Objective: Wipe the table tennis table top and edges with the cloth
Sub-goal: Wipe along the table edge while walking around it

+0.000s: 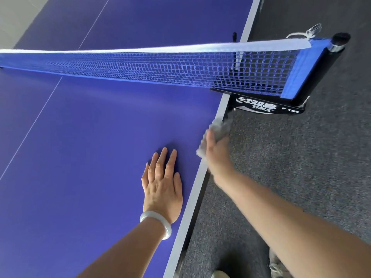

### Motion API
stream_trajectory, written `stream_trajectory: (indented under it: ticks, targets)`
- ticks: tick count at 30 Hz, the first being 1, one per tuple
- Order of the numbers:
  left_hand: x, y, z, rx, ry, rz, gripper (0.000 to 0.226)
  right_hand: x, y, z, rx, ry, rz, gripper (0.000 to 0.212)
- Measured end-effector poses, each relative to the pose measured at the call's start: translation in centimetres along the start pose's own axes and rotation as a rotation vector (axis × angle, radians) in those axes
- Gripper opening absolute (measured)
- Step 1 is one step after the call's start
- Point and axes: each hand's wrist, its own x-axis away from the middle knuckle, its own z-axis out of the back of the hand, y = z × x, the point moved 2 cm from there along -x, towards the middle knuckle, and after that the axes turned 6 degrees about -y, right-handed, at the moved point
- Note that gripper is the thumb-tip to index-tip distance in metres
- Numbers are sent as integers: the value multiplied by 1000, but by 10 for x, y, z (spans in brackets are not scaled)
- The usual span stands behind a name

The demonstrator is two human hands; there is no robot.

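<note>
The blue table tennis table top [90, 147] fills the left of the view, with its white side edge [192, 197] running diagonally up to the net. My left hand [162, 187] lies flat on the top beside that edge, fingers straight, a pale bangle on the wrist. My right hand [215, 155] grips a grey cloth [219, 128] and holds it against the side edge just below the net clamp. The hand and cloth are motion-blurred.
A blue net [160, 67] with a white top band spans the table. Its black clamp and post [267, 105] jut out past the edge right above the cloth. Dark grey carpet [301, 167] lies to the right; my shoes show at the bottom.
</note>
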Motion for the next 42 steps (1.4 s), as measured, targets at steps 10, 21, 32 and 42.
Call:
stream_trajectory:
  ticks: [10, 21, 32, 42]
  targets:
    - [-1, -4, -5, 13, 12, -4, 55, 52, 30, -15, 51, 98, 78, 56]
    - [-2, -11, -9, 73, 61, -67, 52, 50, 27, -22, 55, 163, -65, 54]
    - [89, -64, -4, 70, -122, -216, 56, 50, 15, -19, 196, 182, -52, 58]
    - [166, -104, -32, -151, -31, -223, 59, 203, 115, -55, 112, 158, -27, 36]
